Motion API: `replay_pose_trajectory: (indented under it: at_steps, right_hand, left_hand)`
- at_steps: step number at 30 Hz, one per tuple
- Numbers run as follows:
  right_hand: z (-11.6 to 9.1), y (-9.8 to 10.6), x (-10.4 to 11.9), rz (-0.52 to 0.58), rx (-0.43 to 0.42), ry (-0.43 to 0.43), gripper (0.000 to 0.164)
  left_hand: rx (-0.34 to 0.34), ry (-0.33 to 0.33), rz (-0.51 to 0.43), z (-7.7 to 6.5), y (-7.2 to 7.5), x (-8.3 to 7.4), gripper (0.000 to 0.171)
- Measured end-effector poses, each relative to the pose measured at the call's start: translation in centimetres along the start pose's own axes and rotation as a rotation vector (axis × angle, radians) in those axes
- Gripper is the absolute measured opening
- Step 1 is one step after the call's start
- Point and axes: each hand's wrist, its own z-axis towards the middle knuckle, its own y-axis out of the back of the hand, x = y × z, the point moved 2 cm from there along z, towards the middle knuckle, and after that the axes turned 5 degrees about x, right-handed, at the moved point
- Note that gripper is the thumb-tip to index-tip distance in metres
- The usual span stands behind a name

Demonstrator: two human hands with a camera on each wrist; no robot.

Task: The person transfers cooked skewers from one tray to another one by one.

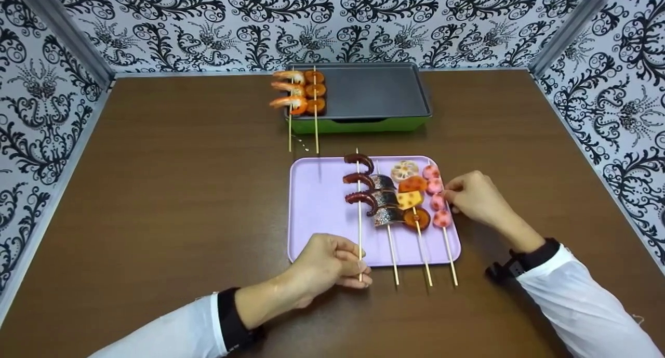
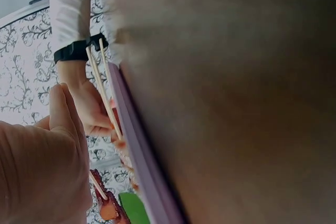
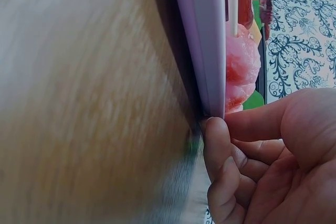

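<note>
My left hand (image 1: 330, 262) pinches the bare stick end of a skewer with brown, curled octopus tentacles (image 1: 358, 178), held over the lilac tray (image 1: 317, 207). My right hand (image 1: 478, 197) grips the tray's right rim between thumb and fingers; the right wrist view shows the fingertips at that edge. On the tray lie a skewer of silvery-skinned fish pieces (image 1: 385, 198), a mixed vegetable skewer (image 1: 410, 200) topped by a lotus root slice (image 1: 404, 170), and a skewer of pink balls (image 1: 442, 219) beside my right fingers. Their sticks point toward me, past the near rim.
Behind the tray stands a green grill (image 1: 374, 125) with a dark flat plate (image 1: 379, 90). At the plate's left end lie a shrimp skewer (image 1: 291, 89) and one with round orange-brown slices (image 1: 315, 90). Patterned panels (image 1: 311, 25) enclose the brown table (image 1: 182, 181) at back and sides.
</note>
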Motion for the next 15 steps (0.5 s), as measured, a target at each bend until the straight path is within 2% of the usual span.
replay_pose_trajectory:
  at_steps: [15]
  right_hand:
    - [-0.06,0.08,0.05,0.019,0.013,-0.011,0.017]
  left_hand:
    - [0.016,0.026,0.039,-0.31,-0.33,0.87,0.013]
